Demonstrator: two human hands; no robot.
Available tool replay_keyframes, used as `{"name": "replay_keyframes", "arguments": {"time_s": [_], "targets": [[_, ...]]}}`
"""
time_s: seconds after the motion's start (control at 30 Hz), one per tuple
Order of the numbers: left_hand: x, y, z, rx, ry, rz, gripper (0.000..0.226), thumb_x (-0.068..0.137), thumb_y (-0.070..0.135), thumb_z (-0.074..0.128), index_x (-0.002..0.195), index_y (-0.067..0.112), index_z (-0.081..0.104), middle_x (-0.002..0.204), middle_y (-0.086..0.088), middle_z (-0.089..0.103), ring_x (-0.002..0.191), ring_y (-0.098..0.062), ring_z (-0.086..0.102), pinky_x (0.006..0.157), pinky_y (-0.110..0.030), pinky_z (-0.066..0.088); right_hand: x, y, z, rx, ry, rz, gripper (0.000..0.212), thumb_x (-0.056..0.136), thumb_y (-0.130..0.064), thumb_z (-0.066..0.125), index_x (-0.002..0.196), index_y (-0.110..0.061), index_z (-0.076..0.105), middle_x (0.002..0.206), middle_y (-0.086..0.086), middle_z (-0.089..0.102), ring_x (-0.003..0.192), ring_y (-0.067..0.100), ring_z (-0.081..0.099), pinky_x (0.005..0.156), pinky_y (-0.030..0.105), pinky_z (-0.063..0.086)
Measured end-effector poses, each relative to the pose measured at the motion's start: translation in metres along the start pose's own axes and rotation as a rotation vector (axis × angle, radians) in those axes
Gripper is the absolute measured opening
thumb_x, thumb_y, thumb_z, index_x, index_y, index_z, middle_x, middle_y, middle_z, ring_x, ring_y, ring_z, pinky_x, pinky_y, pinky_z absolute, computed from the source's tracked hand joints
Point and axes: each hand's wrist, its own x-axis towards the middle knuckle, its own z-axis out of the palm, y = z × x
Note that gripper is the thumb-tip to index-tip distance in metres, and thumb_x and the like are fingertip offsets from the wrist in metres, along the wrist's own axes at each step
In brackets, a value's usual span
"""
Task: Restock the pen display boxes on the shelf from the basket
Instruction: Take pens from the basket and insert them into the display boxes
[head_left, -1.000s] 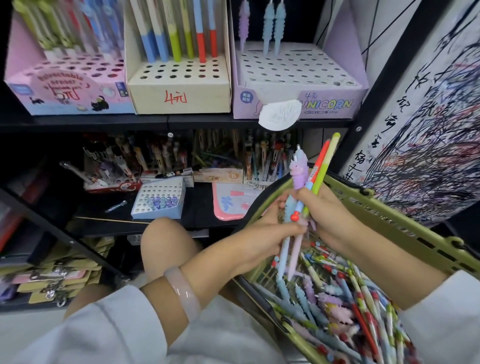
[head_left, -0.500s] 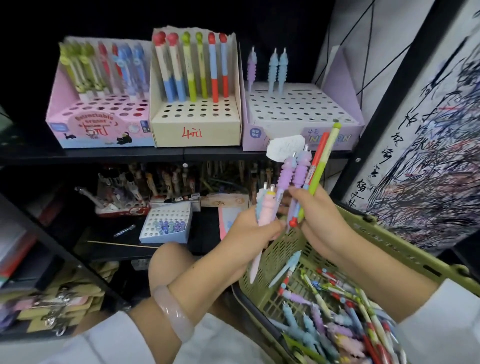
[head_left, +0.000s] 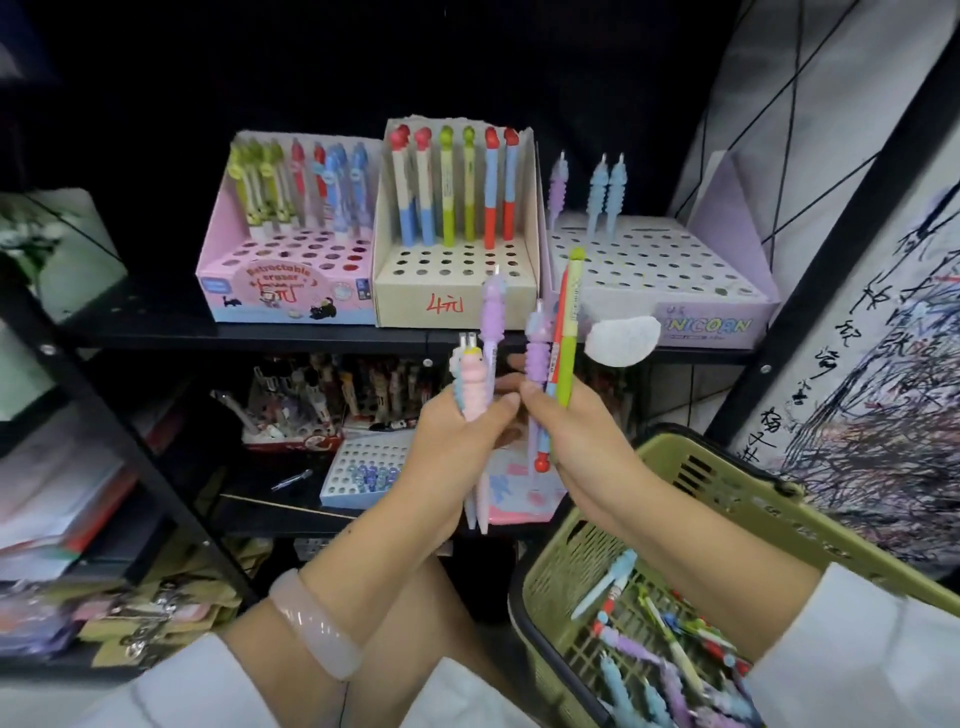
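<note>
From the head camera, the pens are soft-coloured sticks with ribbed, caterpillar-like grips. The left hand (head_left: 457, 447) grips a small bunch upright: a pink pen (head_left: 474, 387), a pale blue one behind it, and a taller purple pen (head_left: 491, 317) that rises above the others. The fingers are curled round the barrels, thumb across the front, and the white lower ends stick out below the palm. A pale bangle (head_left: 317, 623) sits on that wrist.

The right hand (head_left: 576, 441) is just beside the left, their fingertips close to touching. It holds a second bunch upright in a closed grip: a purple ribbed pen (head_left: 536, 348), a thin red one and a green pen (head_left: 569, 332), the tallest, with a red knob showing below the fingers.

Above and beyond both hands, on the shelf (head_left: 311, 335), stand three display boxes: a pink box (head_left: 291, 291) up to the left, a beige box (head_left: 452, 296) straight above the left hand, and a lilac box (head_left: 675, 291) above and to the right of the right hand. All hold a back row of pens, with many bare holes in front.

Below the right forearm lies the green basket (head_left: 727, 483), with more pens loose in its bottom.
</note>
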Motion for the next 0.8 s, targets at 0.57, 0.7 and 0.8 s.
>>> {"name": "replay_keyframes", "arguments": {"time_s": [0.57, 0.7, 0.8], "targets": [[0.017, 0.038, -0.066, 0.086, 0.103, 0.064, 0.019, 0.088, 0.001, 0.055, 0.082, 0.016, 0.065, 0.054, 0.003, 0.065, 0.05, -0.012, 0.061, 0.053, -0.024, 0.05, 0.038, -0.017, 0.08, -0.079, -0.196, -0.049, 0.04, 0.098, -0.046, 0.033, 0.08, -0.024, 0.061, 0.052, -0.013, 0.063, 0.054, -0.005, 0.059, 0.055, 0.01, 0.045], [0.02, 0.048, -0.074, 0.099, 0.122, 0.129, 0.025, 0.086, 0.0, 0.059, 0.085, 0.024, 0.065, 0.072, 0.011, 0.071, 0.074, -0.002, 0.068, 0.065, -0.014, 0.052, 0.047, -0.02, 0.086, -0.148, -0.224, -0.108, 0.04, 0.098, -0.044, 0.033, 0.114, -0.021, 0.061, 0.095, -0.01, 0.068, 0.09, -0.003, 0.062, 0.076, 0.009, 0.047], [0.022, 0.054, -0.079, 0.141, 0.119, 0.141, 0.021, 0.086, 0.001, 0.06, 0.087, 0.021, 0.065, 0.083, 0.001, 0.072, 0.08, -0.009, 0.069, 0.069, -0.018, 0.053, 0.055, -0.03, 0.092, -0.181, -0.17, -0.156, 0.029, 0.099, -0.04, 0.035, 0.106, -0.024, 0.059, 0.087, -0.007, 0.065, 0.072, -0.002, 0.06, 0.061, 0.012, 0.047]]}}
